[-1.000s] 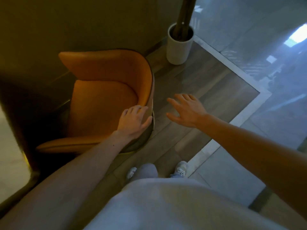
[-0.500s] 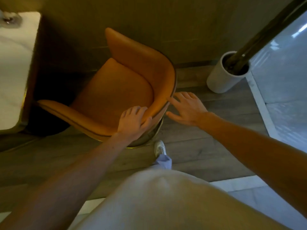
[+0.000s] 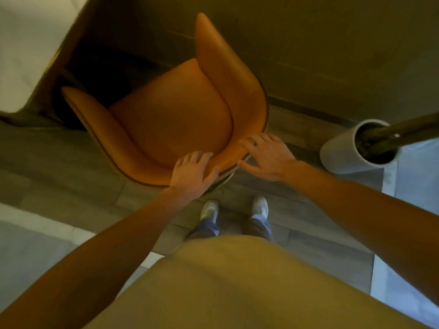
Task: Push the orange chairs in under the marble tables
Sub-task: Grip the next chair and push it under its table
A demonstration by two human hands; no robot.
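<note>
An orange chair (image 3: 175, 115) with a curved shell back stands on the wood floor, its open front facing up-left toward the white marble table (image 3: 26, 43) in the top left corner. My left hand (image 3: 192, 170) grips the top rim of the chair back, fingers over the inside and thumb on the outside. My right hand (image 3: 267, 154) holds the same rim a little to the right, fingers laid over the edge and thumb below it. The chair's base is mostly hidden under the seat.
A white cylindrical planter (image 3: 349, 150) with a thick trunk stands on the floor at the right. A dark wall (image 3: 332, 43) runs behind the chair. My two feet (image 3: 234, 208) stand on the wood strip just behind the chair; pale tiles lie left and right.
My right hand has come onto the chair-back rim from beside it. The view has swung, so the chair now sits in front of me with the table corner at top left.
</note>
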